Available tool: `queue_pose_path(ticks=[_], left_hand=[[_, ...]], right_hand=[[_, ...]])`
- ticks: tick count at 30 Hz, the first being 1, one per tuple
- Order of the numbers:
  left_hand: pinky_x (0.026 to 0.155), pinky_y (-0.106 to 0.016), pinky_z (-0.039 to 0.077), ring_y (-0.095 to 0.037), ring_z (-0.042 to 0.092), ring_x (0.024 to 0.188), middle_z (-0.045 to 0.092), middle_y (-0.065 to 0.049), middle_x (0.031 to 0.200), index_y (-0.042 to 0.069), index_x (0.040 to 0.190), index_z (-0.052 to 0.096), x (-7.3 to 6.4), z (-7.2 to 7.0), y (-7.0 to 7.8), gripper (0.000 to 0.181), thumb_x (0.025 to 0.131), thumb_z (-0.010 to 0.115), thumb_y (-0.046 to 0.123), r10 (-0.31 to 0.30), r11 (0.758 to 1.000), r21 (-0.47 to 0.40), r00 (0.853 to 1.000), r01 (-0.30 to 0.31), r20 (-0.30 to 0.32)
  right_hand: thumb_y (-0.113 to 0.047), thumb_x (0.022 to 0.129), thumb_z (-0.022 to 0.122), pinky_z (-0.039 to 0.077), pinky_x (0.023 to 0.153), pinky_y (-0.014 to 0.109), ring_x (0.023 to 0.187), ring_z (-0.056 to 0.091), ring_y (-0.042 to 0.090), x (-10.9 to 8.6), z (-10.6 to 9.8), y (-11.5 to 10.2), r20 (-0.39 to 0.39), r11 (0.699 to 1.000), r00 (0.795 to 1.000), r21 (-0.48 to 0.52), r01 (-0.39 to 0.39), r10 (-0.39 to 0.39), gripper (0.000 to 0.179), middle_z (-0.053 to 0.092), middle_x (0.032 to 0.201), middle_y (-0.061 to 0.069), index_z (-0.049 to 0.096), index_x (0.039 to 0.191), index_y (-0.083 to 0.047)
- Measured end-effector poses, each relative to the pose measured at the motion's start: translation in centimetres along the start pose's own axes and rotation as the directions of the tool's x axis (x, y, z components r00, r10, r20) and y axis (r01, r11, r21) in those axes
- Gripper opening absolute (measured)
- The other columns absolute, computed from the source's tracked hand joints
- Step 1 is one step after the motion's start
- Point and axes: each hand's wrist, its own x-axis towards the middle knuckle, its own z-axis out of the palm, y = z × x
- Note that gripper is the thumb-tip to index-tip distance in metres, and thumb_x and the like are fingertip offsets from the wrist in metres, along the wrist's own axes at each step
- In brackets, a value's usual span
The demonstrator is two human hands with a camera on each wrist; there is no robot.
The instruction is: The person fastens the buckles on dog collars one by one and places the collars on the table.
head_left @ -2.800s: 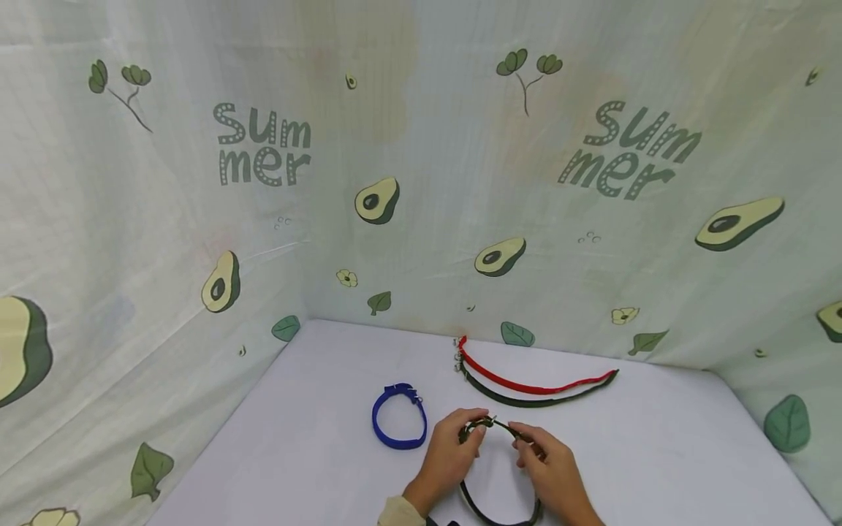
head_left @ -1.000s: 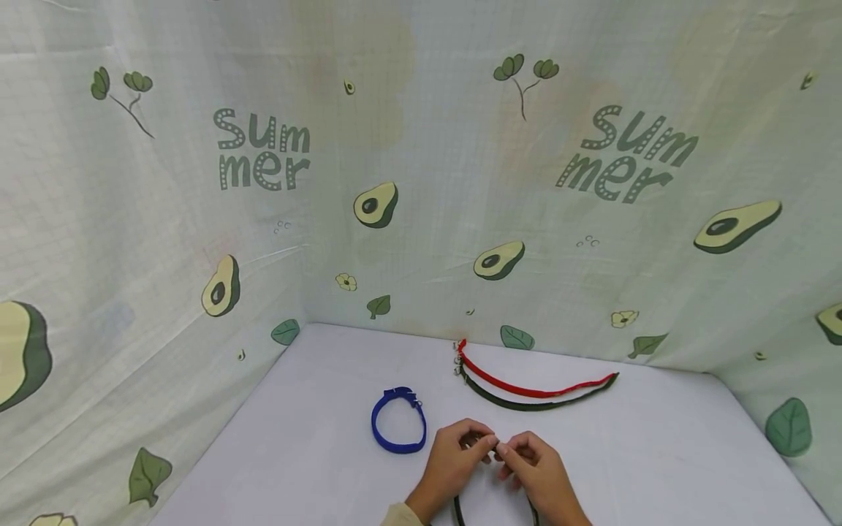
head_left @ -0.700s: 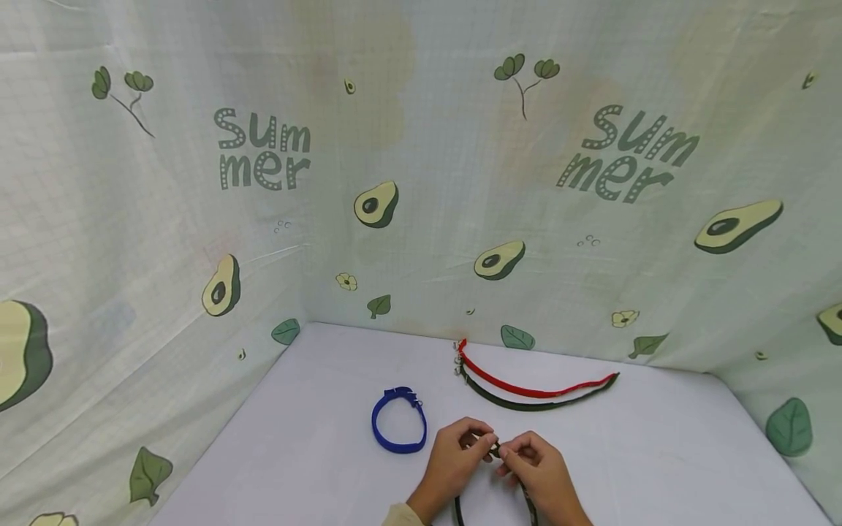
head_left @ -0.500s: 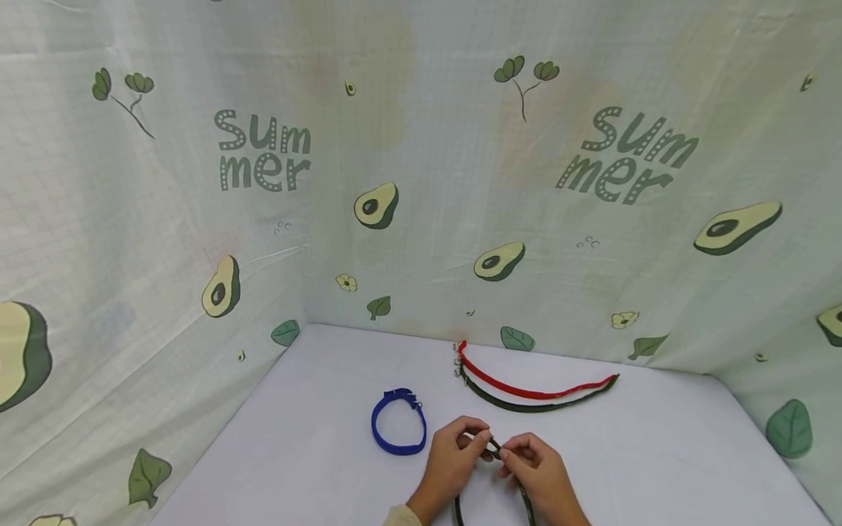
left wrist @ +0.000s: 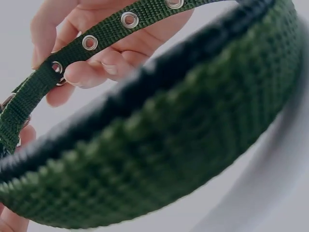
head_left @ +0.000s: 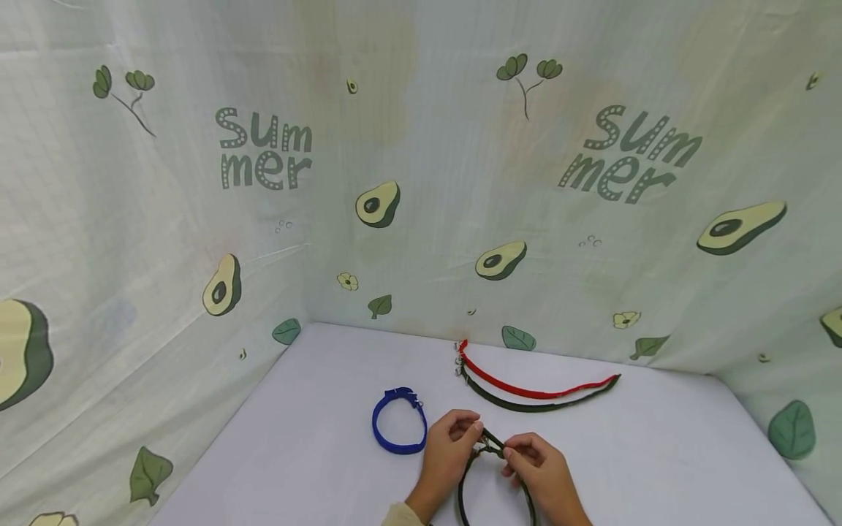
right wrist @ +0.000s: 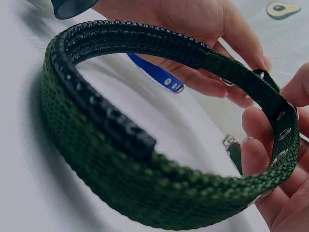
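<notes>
A dark green woven dog collar with black padded lining curves in a loop below both hands. My left hand pinches its strap near the buckle. Opposite, my right hand pinches the strap between thumb and fingers, a short way right of the buckle. Between the two hands the strap forms a small narrow loop. Metal eyelets run along the strap in the left wrist view. In the right wrist view, the right fingers press around the strap where it folds through a metal ring.
A blue collar, fastened into a ring, lies left of the hands on the white table. Behind them a red collar and another green collar lie stretched out side by side. A printed cloth hangs behind the table.
The hands came together from farther apart, then the left hand drew slightly up and left. The strap between them has widened into a visible loop, and the buckle shows again.
</notes>
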Motion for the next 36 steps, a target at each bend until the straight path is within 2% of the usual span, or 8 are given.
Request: queue_pose_path(ticks=[5, 10, 13, 18, 23, 29, 32, 36], left_hand=[[0.064, -0.026, 0.057, -0.012, 0.068, 0.076, 0.071, -0.001, 0.088, -0.003, 0.108, 0.071, 0.01, -0.20, -0.05, 0.024, 0.093, 0.072, 0.015, -0.021, 1.000, -0.007, 0.999, 0.021, 0.026], [0.067, -0.025, 0.056, -0.013, 0.068, 0.086, 0.072, 0.001, 0.096, 0.000, 0.112, 0.072, 0.08, -0.40, 0.30, 0.028, 0.095, 0.071, 0.023, -0.100, 0.995, 0.013, 0.982, 0.099, 0.158], [0.067, -0.027, 0.057, -0.013, 0.067, 0.086, 0.071, 0.000, 0.095, -0.001, 0.111, 0.071, 0.09, -0.39, 0.44, 0.026, 0.095, 0.071, 0.021, -0.111, 0.994, 0.012, 0.972, 0.111, 0.205], [0.065, -0.027, 0.058, -0.013, 0.068, 0.083, 0.071, -0.002, 0.090, -0.003, 0.105, 0.071, 0.14, -0.33, 0.28, 0.024, 0.094, 0.071, 0.019, -0.093, 0.995, -0.012, 0.980, 0.097, 0.175], [0.066, -0.029, 0.058, -0.017, 0.070, 0.086, 0.072, -0.004, 0.094, -0.004, 0.110, 0.069, 0.20, -0.41, 0.04, 0.029, 0.096, 0.070, 0.021, -0.090, 0.993, -0.064, 0.987, 0.099, 0.133], [0.067, -0.029, 0.058, -0.021, 0.071, 0.085, 0.072, -0.005, 0.097, -0.002, 0.115, 0.068, 0.09, -0.64, -0.01, 0.035, 0.097, 0.068, 0.028, -0.131, 0.987, -0.082, 0.986, 0.140, 0.101], [0.067, -0.029, 0.057, -0.019, 0.071, 0.086, 0.072, -0.006, 0.099, 0.001, 0.118, 0.067, 0.15, -0.62, 0.19, 0.037, 0.098, 0.066, 0.032, -0.166, 0.981, -0.072, 0.975, 0.178, 0.147], [0.067, -0.030, 0.057, -0.018, 0.071, 0.084, 0.073, -0.006, 0.096, 0.000, 0.119, 0.067, 0.41, -0.24, 0.41, 0.037, 0.098, 0.066, 0.031, -0.196, 0.976, -0.040, 0.942, 0.215, 0.274]], right_hand=[[-0.003, 0.090, 0.072, 0.053, 0.054, 0.032, 0.063, 0.066, 0.022, -0.07, 0.04, 0.13, -0.001, 1.000, 1.000, 0.001, 0.011, -0.011, 0.016, 0.068, 0.080, 0.018, 0.065, 0.102, 0.005], [0.002, 0.088, 0.072, 0.053, 0.051, 0.032, 0.060, 0.064, 0.021, -0.18, -0.02, -0.06, -0.033, 0.999, 0.998, 0.007, 0.046, -0.046, 0.012, 0.067, 0.075, 0.018, 0.067, 0.099, 0.005], [0.003, 0.088, 0.072, 0.052, 0.051, 0.032, 0.059, 0.063, 0.021, -0.22, 0.00, -0.15, -0.038, 0.998, 0.998, 0.013, 0.054, -0.054, 0.011, 0.066, 0.074, 0.018, 0.067, 0.098, 0.006], [0.001, 0.089, 0.072, 0.052, 0.052, 0.031, 0.060, 0.063, 0.021, -0.13, 0.13, -0.16, -0.041, 1.000, 0.999, 0.010, 0.023, -0.023, 0.012, 0.067, 0.075, 0.018, 0.067, 0.099, 0.004], [0.001, 0.089, 0.072, 0.052, 0.052, 0.031, 0.061, 0.064, 0.021, 0.01, 0.25, -0.09, -0.057, 1.000, 0.998, 0.012, 0.011, -0.011, 0.013, 0.067, 0.076, 0.018, 0.067, 0.101, 0.004], [0.003, 0.089, 0.071, 0.052, 0.052, 0.032, 0.061, 0.064, 0.021, -0.22, 0.32, 0.07, -0.059, 1.000, 0.998, 0.021, 0.017, -0.015, 0.014, 0.068, 0.078, 0.018, 0.067, 0.102, 0.005], [0.004, 0.089, 0.070, 0.054, 0.052, 0.033, 0.062, 0.065, 0.021, -0.21, 0.23, -0.06, -0.079, 0.999, 0.996, 0.029, 0.035, -0.033, 0.014, 0.068, 0.081, 0.019, 0.067, 0.102, 0.005], [0.003, 0.091, 0.068, 0.055, 0.054, 0.032, 0.063, 0.065, 0.021, 0.13, -0.07, -0.48, -0.120, 0.996, 0.991, 0.052, 0.071, -0.065, 0.016, 0.068, 0.087, 0.018, 0.066, 0.107, 0.008]])
